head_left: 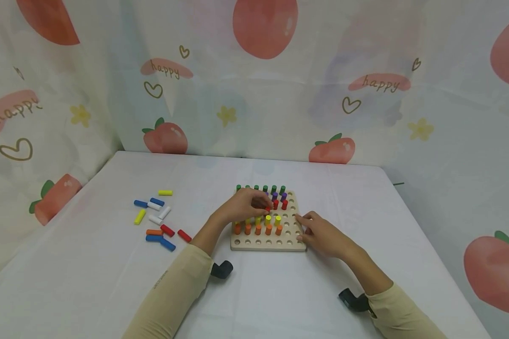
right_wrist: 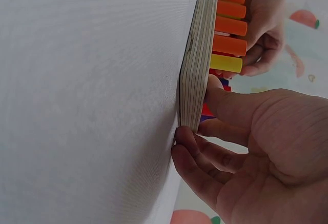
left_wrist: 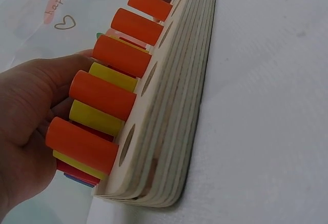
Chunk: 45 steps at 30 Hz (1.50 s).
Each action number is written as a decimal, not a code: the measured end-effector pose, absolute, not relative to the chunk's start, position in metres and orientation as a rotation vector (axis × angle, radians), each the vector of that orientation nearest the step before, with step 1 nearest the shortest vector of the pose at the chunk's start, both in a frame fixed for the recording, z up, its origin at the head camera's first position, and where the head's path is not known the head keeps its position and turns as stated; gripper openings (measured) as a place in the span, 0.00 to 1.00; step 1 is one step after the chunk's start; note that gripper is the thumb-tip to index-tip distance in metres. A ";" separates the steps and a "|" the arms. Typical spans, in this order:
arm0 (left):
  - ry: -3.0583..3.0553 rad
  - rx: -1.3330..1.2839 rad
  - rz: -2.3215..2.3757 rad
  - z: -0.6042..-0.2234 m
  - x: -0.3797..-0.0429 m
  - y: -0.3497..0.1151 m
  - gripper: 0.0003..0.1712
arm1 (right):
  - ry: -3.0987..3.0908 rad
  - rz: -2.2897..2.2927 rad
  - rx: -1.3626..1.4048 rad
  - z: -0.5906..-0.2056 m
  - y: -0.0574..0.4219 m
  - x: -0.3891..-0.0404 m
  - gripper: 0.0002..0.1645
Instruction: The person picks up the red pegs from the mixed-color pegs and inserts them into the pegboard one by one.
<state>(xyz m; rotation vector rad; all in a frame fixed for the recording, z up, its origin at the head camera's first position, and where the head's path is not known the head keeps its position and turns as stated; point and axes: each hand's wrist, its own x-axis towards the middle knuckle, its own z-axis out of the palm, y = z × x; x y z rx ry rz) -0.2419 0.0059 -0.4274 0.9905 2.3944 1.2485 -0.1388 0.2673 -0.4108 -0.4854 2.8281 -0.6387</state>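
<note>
A wooden pegboard [head_left: 268, 246] lies on the table with rows of coloured pegs standing in its holes. My left hand [head_left: 248, 205] reaches over the board from the left, its thumb and fingers pinching a red peg [head_left: 267, 209] at the red row. Part of that row is hidden behind the hand. On the board's right side my right hand [head_left: 324, 235] grips the edge, with the thumb [right_wrist: 215, 95] on the upper face and other fingers against the side. Orange pegs [left_wrist: 95, 98] stand in the near row, with yellow pegs [head_left: 277, 220] behind them.
Loose blue, white, yellow, orange and red pegs lie scattered left of the board, among them a red peg [head_left: 184, 236] close to the left forearm. Green pegs [head_left: 283, 189] and purple pegs [head_left: 283, 197] fill the far rows. A patterned cloth [head_left: 254, 103] hangs behind the white table [head_left: 271, 292].
</note>
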 end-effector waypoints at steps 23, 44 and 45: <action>2.430 1.035 1.196 -0.422 -0.239 0.007 0.10 | 2.813 -0.665 -0.451 -0.410 0.265 -0.138 0.37; 2.458 1.029 1.163 -0.418 -0.241 -0.004 0.08 | 2.814 -0.661 -0.415 -0.411 0.265 -0.138 0.37; 2.462 1.032 1.161 -0.418 -0.241 -0.005 0.08 | 2.815 -0.660 -0.418 -0.412 0.265 -0.138 0.37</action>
